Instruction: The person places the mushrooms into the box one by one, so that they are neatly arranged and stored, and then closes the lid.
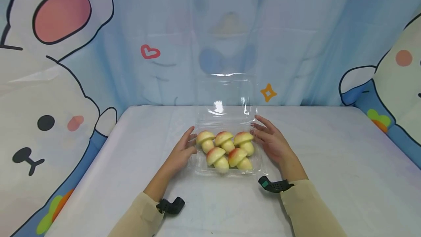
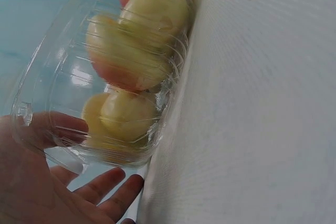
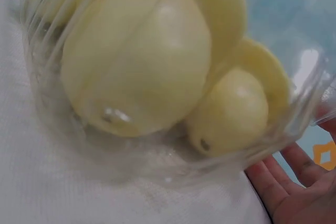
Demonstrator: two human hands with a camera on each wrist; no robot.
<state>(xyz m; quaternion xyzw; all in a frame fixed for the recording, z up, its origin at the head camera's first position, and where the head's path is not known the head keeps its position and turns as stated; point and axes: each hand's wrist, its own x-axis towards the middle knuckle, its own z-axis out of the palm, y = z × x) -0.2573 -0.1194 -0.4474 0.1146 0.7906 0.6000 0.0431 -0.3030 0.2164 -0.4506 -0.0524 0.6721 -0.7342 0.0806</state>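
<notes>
A clear plastic clamshell box (image 1: 200,164) sits on the white table with its lid (image 1: 230,92) raised at the back. Inside lie several mushroom-shaped pieces (image 1: 217,157), pale yellow with reddish caps, in two rows. At the box's left side is my left hand (image 1: 179,154), its fingers spread along the wall; in the left wrist view the thumb (image 2: 68,124) overlaps the rim. My right hand (image 1: 273,143) is at the right side, fingers extended near the back corner by the lid. The right wrist view shows those fingers (image 3: 270,182) close outside the clear wall.
White cloth covers the table (image 1: 329,156), which ends at a blue cartoon-print curtain (image 1: 296,46) behind. The raised lid stands up in front of this curtain. A black wrist device (image 1: 171,206) is on the left wrist, and another (image 1: 274,185) is on the right.
</notes>
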